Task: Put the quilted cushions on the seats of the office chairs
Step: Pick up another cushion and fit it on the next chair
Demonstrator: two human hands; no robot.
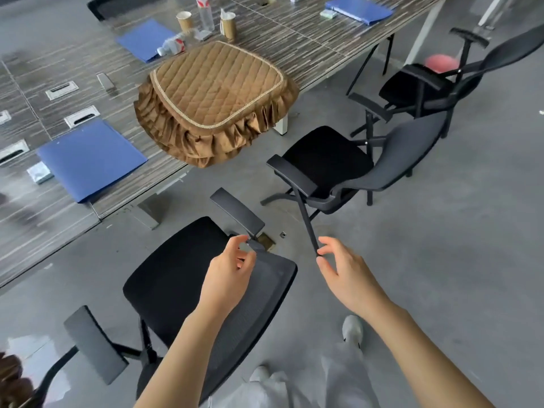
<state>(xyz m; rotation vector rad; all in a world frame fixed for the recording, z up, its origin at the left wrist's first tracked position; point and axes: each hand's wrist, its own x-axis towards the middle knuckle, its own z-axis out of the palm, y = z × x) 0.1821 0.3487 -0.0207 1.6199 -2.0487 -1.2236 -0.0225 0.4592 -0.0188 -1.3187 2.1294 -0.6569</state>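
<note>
Quilted cushions, stacked, are overhanging the table edge. Nearer than the table, both hands are hovering over a bare office chair: left hand and right hand, fingers loosely curled, holding nothing.

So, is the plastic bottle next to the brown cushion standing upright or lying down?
Lying down. The plastic bottle lies on its side on the table, just behind the brown cushion; a second bottle stands upright.
</note>
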